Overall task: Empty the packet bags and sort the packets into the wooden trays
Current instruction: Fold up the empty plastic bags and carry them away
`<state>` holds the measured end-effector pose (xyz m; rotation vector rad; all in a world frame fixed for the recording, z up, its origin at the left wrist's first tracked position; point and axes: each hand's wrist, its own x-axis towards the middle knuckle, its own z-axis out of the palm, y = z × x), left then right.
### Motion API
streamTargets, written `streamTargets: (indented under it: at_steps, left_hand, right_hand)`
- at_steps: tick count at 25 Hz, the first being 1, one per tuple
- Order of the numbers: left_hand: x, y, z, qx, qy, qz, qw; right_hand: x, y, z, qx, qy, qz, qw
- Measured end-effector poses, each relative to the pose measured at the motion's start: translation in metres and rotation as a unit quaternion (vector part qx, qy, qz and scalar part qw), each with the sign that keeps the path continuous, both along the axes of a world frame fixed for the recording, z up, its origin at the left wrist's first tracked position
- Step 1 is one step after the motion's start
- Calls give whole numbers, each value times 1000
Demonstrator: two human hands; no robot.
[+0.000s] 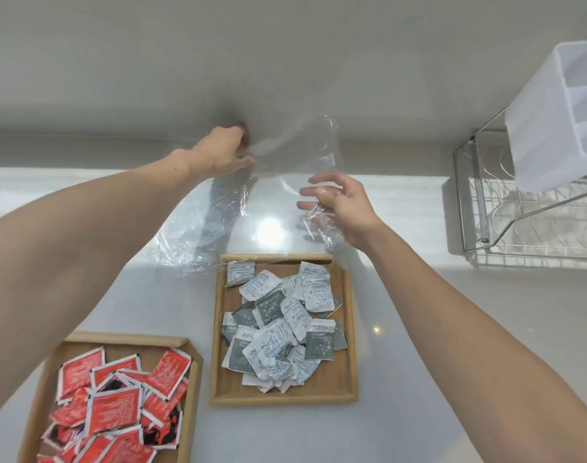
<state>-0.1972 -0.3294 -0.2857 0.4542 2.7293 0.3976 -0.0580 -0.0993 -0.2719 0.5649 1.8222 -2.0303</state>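
Grips the upper edge of the crumpled clear plastic bag (275,182) in the curled left hand (223,153); meets its other side with the spread right hand (340,202), pinching or merely touching impossible to tell. Hangs, seemingly empty, above the far rim of the square wooden tray (349,329) of grey-and-white packets (278,329). Best to keep the mouth downward, shake once over that tray, check corners for stragglers. Counting: one bag; two trays, including the angled wooden tray (118,339) of red packets (115,406); roughly two dozen grey-and-white, roughly fifteen red, overlapped beyond exact tally.
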Motion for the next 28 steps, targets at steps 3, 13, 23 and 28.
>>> streamTargets:
  at_steps: [3, 13, 23, 28]
  left_hand:
    - [24, -10, 51, 66, -9, 21, 998]
    - [148, -74, 187, 271, -77, 27, 959]
    - [256, -59, 226, 545, -121, 193, 807]
    - [303, -18, 254, 595, -137, 174, 773]
  right_hand:
    - [11, 3, 41, 14, 52, 41, 998]
    - [97, 9, 171, -85, 78, 31, 993]
    - [197, 8, 190, -122, 113, 47, 985]
    - [235, 30, 224, -25, 168, 49, 984]
